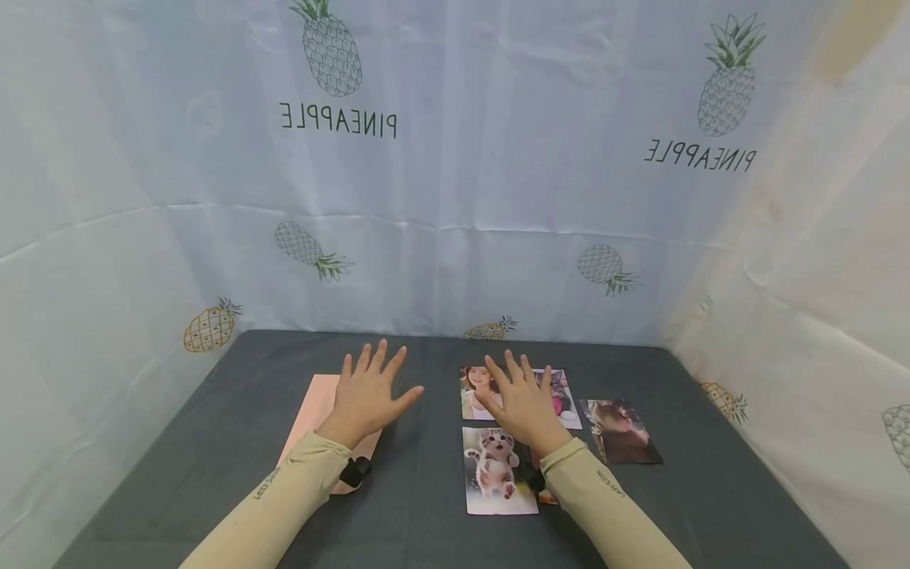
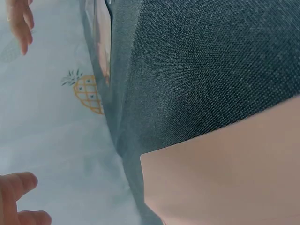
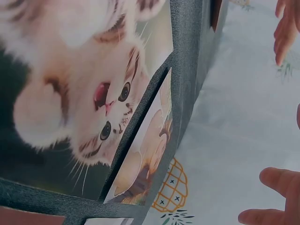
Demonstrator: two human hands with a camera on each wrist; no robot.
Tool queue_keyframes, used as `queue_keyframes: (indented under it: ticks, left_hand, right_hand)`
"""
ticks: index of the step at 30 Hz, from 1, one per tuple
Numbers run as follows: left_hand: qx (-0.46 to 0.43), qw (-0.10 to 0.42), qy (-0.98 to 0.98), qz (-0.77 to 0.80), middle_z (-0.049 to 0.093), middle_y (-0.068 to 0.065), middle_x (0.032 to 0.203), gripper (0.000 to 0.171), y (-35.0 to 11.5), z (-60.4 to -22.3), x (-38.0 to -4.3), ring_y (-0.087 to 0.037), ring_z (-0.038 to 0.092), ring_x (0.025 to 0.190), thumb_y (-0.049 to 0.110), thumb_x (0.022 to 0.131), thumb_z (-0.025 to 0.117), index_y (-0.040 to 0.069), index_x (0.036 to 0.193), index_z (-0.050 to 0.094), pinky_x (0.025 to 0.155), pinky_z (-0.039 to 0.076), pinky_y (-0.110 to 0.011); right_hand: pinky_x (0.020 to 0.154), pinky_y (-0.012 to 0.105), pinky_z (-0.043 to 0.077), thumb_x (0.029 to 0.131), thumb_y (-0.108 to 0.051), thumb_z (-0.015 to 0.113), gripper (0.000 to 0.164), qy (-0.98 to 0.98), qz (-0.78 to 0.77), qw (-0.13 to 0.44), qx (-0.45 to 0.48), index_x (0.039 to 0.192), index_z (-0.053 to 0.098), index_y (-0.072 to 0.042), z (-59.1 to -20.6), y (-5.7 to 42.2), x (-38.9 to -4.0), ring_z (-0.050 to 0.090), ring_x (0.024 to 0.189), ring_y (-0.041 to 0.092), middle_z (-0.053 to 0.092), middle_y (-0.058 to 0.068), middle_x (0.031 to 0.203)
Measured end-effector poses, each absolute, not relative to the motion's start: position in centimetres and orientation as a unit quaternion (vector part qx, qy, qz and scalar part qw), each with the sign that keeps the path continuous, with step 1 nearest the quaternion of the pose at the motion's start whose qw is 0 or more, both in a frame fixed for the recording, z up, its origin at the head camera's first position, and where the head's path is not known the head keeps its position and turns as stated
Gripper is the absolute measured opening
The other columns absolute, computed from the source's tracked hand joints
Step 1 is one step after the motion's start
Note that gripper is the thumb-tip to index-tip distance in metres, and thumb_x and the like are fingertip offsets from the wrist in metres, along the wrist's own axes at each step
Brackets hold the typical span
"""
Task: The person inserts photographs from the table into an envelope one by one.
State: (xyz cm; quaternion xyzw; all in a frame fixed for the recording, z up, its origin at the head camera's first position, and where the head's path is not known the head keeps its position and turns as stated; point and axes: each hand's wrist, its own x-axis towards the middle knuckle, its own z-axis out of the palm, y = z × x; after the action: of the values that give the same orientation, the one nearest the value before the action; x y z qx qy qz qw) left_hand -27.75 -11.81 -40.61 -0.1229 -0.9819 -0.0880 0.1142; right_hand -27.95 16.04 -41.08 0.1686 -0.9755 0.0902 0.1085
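My left hand (image 1: 368,399) is held above a flat, pale pink rectangle (image 1: 310,411), fingers spread and holding nothing. The left wrist view shows the pink piece's smooth surface and straight edge. On the right, my right hand (image 1: 528,405) hovers over several photo prints, its fingers spread too. Below its wrist lies a print of a jumping kitten (image 1: 490,478). Behind that are a portrait print (image 1: 475,395) and a print of a cat with a pink ball (image 1: 565,399), both partly covered by the hand. Another print (image 1: 547,498) is mostly hidden under the right forearm.
A brownish animal print (image 1: 624,435) lies farthest right on the dark grey tabletop (image 1: 426,506). White curtain (image 1: 441,158) with pineapple drawings encloses the back and sides of the table. Both forearms wear beige sleeves, with small black devices (image 1: 355,472) at the wrists.
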Motion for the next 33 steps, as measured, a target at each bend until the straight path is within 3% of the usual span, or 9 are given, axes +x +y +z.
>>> queue_keyframes:
  ticks: [6,12,18,21,24,27,33]
  left_hand:
    - [-0.125,0.113,-0.982,-0.088,0.021,-0.018,0.159,0.084,-11.70,-40.47,-27.89,-0.042,0.017,0.146,0.074,0.089,0.039,0.022,0.154,0.027,0.114,0.011,-0.064]
    - [-0.128,0.100,-0.983,-0.085,0.024,-0.020,0.158,0.081,-11.64,-40.22,-27.96,-0.043,0.020,0.145,0.069,0.090,0.043,0.019,0.153,0.030,0.114,0.013,-0.062]
    - [-0.132,0.088,-0.985,-0.064,0.042,-0.021,0.148,0.066,-11.65,-40.35,-27.62,-0.041,0.037,0.138,0.049,0.092,0.058,0.008,0.143,0.047,0.111,0.027,-0.058]
    - [-0.136,0.102,-0.983,-0.063,0.059,-0.018,0.132,0.053,-11.58,-40.52,-27.52,-0.037,0.055,0.122,0.040,0.090,0.063,0.007,0.132,0.058,0.100,0.044,-0.052]
    - [-0.133,0.109,-0.982,-0.074,0.067,-0.014,0.116,0.044,-11.46,-40.47,-27.46,-0.030,0.067,0.099,0.035,0.090,0.065,0.008,0.123,0.064,0.078,0.055,-0.044]
    - [-0.125,0.098,-0.983,-0.092,0.070,-0.013,0.110,0.039,-11.37,-40.23,-27.34,-0.026,0.069,0.087,0.034,0.090,0.065,0.007,0.120,0.066,0.064,0.055,-0.040]
    - [-0.120,0.084,-0.984,-0.104,0.070,-0.012,0.109,0.036,-11.36,-39.95,-27.12,-0.024,0.070,0.085,0.032,0.092,0.063,0.008,0.119,0.066,0.061,0.055,-0.038]
  right_hand:
    - [0.108,0.073,0.001,0.096,-0.062,0.038,0.069,-0.976,0.090,0.108,0.166,0.153,0.028,-0.027,-40.85,16.12,-27.99,0.016,0.146,0.044,0.023,0.017,0.159]
    - [0.108,0.072,0.008,0.095,-0.059,0.044,0.066,-0.974,0.093,0.120,0.167,0.150,0.036,-0.022,-40.66,16.09,-28.11,0.024,0.144,0.044,0.032,0.019,0.155]
    - [0.105,0.063,0.032,0.095,-0.045,0.056,0.052,-0.974,0.077,0.109,0.184,0.134,0.056,-0.010,-41.11,16.10,-28.27,0.050,0.127,0.039,0.056,0.017,0.134]
    - [0.096,0.055,0.045,0.093,-0.039,0.061,0.045,-0.975,0.075,0.099,0.184,0.126,0.062,-0.008,-41.20,16.03,-28.30,0.061,0.114,0.037,0.062,0.016,0.127]
    - [0.085,0.051,0.053,0.093,-0.036,0.063,0.040,-0.976,0.084,0.085,0.180,0.121,0.064,-0.008,-41.00,15.97,-28.20,0.067,0.103,0.034,0.067,0.013,0.120]
    - [0.076,0.046,0.055,0.093,-0.034,0.063,0.033,-0.977,0.092,0.073,0.177,0.116,0.065,-0.010,-40.76,15.92,-28.04,0.069,0.093,0.028,0.071,0.009,0.108]
    - [0.066,0.040,0.055,0.092,-0.031,0.064,0.023,-0.976,0.099,0.069,0.180,0.108,0.066,-0.015,-40.60,15.87,-27.83,0.068,0.081,0.021,0.071,0.003,0.092]
